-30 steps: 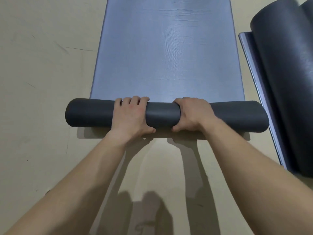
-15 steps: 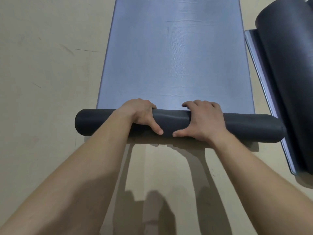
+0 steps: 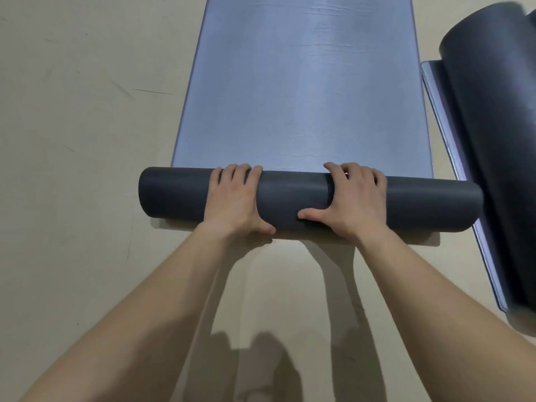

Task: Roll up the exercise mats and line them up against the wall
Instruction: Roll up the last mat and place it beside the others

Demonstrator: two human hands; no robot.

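Two hands grip the dark roll (image 3: 290, 198) of our mat at its middle: our left hand (image 3: 235, 198) and right hand (image 3: 356, 198) each curl fingers over its far side, thumbs on the near side. The unrolled stretch (image 3: 304, 97) lies flat ahead. The roll's left end overhangs that stretch's edge, with bare floor (image 3: 72, 169) beyond. Its right end reaches the second rolled mat (image 3: 493, 140); whether they touch we cannot tell.

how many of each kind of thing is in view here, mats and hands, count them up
mats: 2, the centre mat, partly rolled, and the right mat, also partly rolled
hands: 2, the left hand and the right hand, both gripping the centre mat's roll
total: 4
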